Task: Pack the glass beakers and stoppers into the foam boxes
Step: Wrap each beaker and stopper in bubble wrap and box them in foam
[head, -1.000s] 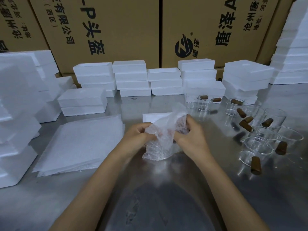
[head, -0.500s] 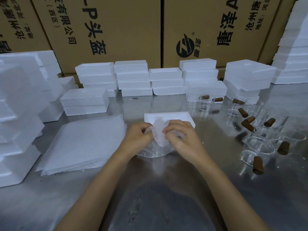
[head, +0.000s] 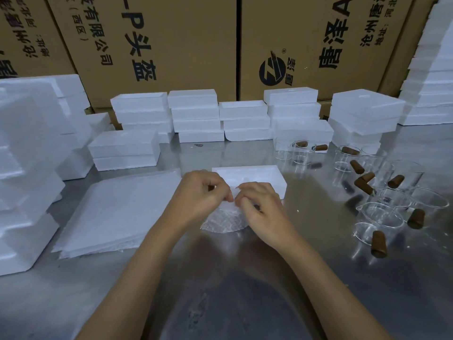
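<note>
Bubble-wrapped bundle [head: 224, 220] is sitting on the steel table [head: 245, 278], directly under both hands. Left hand [head: 199, 195] and right hand [head: 259, 204] are meeting knuckle to knuckle above it, fingers curled and pinching the wrap's gathered top edge; whether a beaker is inside cannot be told. Just beyond the fingertips an open foam box [head: 250, 177] is lying, its near edge partly hidden by the right hand. Left of the left fingers a stack of foam sheets [head: 115, 212] is resting close by. Right of the right fingers, well apart, glass beakers [head: 380, 217] and brown stoppers [head: 365, 182] are crowding the table. Bare steel is showing near the wrists.
</note>
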